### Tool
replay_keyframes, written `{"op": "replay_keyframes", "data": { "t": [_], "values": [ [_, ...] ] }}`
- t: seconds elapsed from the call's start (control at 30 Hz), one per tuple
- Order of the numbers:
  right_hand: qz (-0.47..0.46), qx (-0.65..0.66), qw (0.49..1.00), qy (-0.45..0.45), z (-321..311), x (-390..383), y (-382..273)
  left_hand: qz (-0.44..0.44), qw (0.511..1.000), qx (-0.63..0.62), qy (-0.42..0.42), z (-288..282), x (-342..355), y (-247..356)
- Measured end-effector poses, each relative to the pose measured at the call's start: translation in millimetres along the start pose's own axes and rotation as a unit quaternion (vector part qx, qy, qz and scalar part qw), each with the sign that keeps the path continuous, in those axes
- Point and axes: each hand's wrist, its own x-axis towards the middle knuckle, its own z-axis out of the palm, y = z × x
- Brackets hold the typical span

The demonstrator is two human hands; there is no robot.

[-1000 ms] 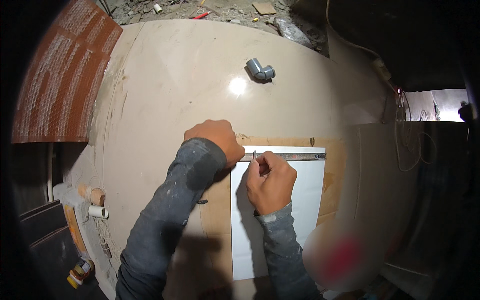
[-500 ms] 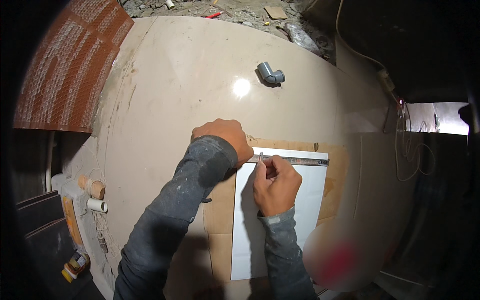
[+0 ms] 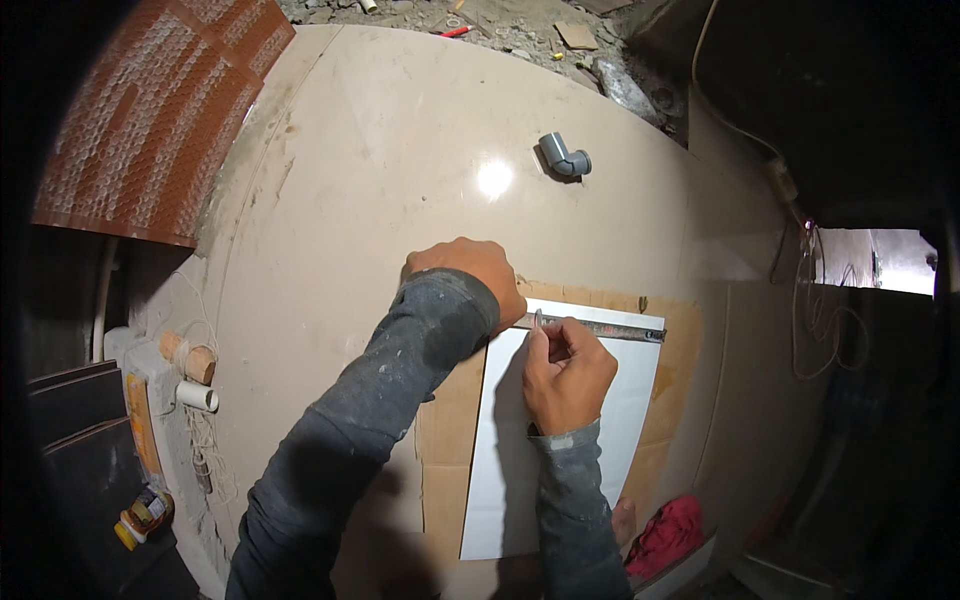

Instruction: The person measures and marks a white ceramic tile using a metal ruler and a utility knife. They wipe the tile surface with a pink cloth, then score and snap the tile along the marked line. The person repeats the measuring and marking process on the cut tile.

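Observation:
A white rectangular panel (image 3: 590, 430) lies on a flattened cardboard sheet (image 3: 448, 490). Across its far end runs a worn metal measuring strip (image 3: 625, 331), with a dark tip near the panel's right edge. My left hand (image 3: 465, 275) is closed at the strip's left end; its fingers are turned away, and whatever else they hold is hidden. Pinched in my right hand (image 3: 572, 375) is a thin grey pointed tool (image 3: 538, 318), its point up beside the strip. I cannot make out whether it is a pencil or a nail.
Farther off, a grey pipe elbow (image 3: 565, 157) rests on the beige slab (image 3: 370, 130). Red-brown textured sheets (image 3: 150, 130) stand at left, above a string-wound wooden piece (image 3: 188, 358) and a bottle (image 3: 145, 515). Red cloth (image 3: 668, 535) lies near right; rubble (image 3: 540, 40) lies beyond.
The whole view has shifted slightly, so the slab and panel sit a little farther right. Both hands keep nearly the same place at the strip. The red cloth now shows sharply.

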Motion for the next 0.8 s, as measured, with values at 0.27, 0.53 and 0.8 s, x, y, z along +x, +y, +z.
{"op": "replay_keyframes", "data": {
  "t": [0.27,0.53,0.8],
  "values": [
    [-0.001,-0.004,1.0,-0.001,-2,1,-2,-0.002,1.0,0.016,-0.002,1,0,0],
    [-0.018,-0.005,1.0,-0.002,-4,0,-3,-0.002,1.0,0.003,0.003,1,-1,0],
    [0.062,0.084,0.994,0.035,-29,15,-12,0.007,1.0,0.021,0.002,1,6,0]
  ]
}}
